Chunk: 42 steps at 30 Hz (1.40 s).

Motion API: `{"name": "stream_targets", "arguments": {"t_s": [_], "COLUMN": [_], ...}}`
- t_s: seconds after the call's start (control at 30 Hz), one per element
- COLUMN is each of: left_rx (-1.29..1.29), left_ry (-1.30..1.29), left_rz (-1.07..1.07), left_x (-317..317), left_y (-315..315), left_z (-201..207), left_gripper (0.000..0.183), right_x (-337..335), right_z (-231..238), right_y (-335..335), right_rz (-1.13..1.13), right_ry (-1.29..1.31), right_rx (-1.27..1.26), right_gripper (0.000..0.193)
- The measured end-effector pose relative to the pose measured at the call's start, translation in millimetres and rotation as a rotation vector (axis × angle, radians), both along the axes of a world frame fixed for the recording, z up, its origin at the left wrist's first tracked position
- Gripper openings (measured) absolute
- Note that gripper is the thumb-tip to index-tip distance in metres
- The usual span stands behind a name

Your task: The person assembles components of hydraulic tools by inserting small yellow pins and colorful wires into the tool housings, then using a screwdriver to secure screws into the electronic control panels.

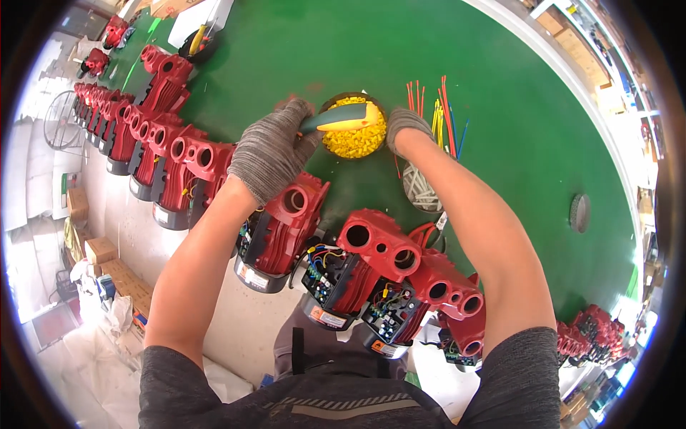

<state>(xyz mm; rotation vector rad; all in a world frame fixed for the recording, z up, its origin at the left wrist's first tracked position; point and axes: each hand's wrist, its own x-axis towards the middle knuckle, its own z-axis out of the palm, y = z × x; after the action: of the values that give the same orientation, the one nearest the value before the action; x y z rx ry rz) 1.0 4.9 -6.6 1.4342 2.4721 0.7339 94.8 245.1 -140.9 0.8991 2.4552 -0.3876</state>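
Note:
My left hand (275,146), in a grey knit glove, is closed around one end of a hand tool with teal-and-yellow handles (346,116). The tool's head is hidden in the glove, while its handles reach right across a round bowl of small yellow connectors (350,143). At the bowl's right rim, my gloved right hand (409,129) has its fingers curled downward. What they hold, if anything, is hidden. Red wires (448,114), with yellow and blue ones, lie just beyond that hand. A dish of pale sleeve-like pieces (420,189) sits below my right wrist.
Red motor-like housings (379,243) with exposed wiring stand along the near edge of the green table (529,150). A long row of similar housings (168,143) runs off to the left. A round dark lid-like piece (579,213) lies at the right. Cardboard boxes (121,282) stand at lower left.

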Motion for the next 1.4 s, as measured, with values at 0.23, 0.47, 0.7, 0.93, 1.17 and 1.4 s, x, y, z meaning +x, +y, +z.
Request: {"name": "stream_targets", "arguments": {"t_s": [0.23, 0.47, 0.7, 0.93, 1.17, 1.4], "left_rx": [-0.023, -0.016, -0.038, -0.017, 0.000, -0.019], "left_ry": [-0.009, -0.012, 0.026, -0.045, -0.017, -0.002], "left_rz": [-0.007, -0.005, -0.006, 0.007, -0.010, -0.002], "left_x": [1, 0, 2, 1, 0, 0], "left_y": [0, 2, 3, 2, 5, 1], "left_z": [4, 5, 1, 7, 3, 1], "left_gripper": [0.029, 0.030, 0.030, 0.028, 0.027, 0.028], "right_x": [3, 9, 7, 47, 115, 22], "right_z": [-7, 11, -8, 77, 20, 37], "right_y": [-12, -19, -17, 80, 111, 8], "right_rz": [-0.229, -0.023, -0.156, -0.156, -0.134, 0.016], "right_ry": [0.085, -0.085, 0.057, 0.306, 0.201, 0.334], "right_rx": [0.017, 0.013, -0.006, 0.017, 0.009, -0.221], "right_gripper": [0.041, 0.048, 0.038, 0.039, 0.034, 0.043]}}
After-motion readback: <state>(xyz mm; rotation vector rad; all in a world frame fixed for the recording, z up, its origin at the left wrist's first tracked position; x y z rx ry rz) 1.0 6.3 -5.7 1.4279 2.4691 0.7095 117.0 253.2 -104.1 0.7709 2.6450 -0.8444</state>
